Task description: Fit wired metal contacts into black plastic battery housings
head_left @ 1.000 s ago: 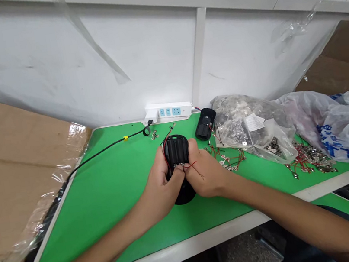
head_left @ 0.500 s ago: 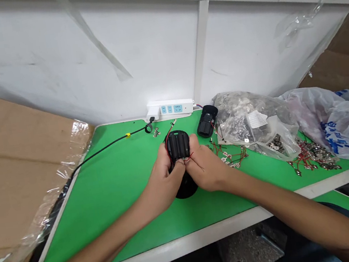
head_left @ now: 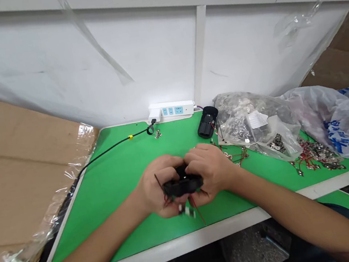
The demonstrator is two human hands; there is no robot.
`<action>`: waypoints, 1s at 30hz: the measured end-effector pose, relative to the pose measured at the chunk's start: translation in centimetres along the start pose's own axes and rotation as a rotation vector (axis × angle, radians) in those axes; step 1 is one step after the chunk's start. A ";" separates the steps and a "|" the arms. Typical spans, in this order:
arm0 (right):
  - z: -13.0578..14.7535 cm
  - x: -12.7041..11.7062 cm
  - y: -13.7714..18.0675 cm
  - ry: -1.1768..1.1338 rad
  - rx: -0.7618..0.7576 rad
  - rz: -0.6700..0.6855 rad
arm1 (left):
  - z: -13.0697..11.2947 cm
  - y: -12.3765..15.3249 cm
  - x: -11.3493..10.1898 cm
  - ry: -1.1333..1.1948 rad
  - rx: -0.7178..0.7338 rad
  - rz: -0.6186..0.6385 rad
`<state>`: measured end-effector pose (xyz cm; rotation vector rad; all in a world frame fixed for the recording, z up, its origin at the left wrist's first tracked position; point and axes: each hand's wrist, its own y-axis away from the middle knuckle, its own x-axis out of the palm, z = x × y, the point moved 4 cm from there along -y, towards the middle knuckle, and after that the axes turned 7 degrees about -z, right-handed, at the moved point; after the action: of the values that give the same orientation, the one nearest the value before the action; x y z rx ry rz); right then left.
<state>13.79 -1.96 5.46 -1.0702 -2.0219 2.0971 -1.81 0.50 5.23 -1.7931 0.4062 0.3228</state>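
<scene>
**Battery holder (head_left: 182,186) gripped by both hands over green mat (head_left: 120,187)**

The black holder sits edge-on in the lower middle of the mat, held up in the hands; whether it touches the mat cannot be confirmed. The hands are together and clamped on it. The left hand (head_left: 155,189) closes from the 9 o'clock side, the right hand (head_left: 208,169) from 3 o'clock, and their fingers (head_left: 189,158) nearly meet over the top. Red wires (head_left: 197,210) hang from the holder at 6 o'clock, with small metal terminals (head_left: 186,210) just beside them; this area is blurred. One dark wire end (head_left: 158,182) rises against the left hand.

From the holder, a second black holder (head_left: 207,122) lies at 1 o'clock, near the wall edge of the mat. Wired terminals (head_left: 237,154) lie scattered at 2 o'clock, just below a clear bag of metal parts (head_left: 252,121). A larger heap of wired terminals (head_left: 316,155) lies at 3 o'clock, beside a white plastic bag with blue print (head_left: 340,123). A power strip (head_left: 171,110) stands at 12 o'clock with a plug (head_left: 155,115) fitted; its black cable (head_left: 112,151) runs toward 10 o'clock. Plastic-wrapped cardboard (head_left: 19,171) lies at 9 o'clock.
</scene>
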 end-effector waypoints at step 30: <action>-4.1 0.2 1.0 0.154 0.437 0.278 | 1.6 -1.0 0.6 0.195 -0.764 0.051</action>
<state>16.04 1.55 4.85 -1.4290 -1.3198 2.3399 -0.80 2.22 5.45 -2.5773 0.5066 0.3687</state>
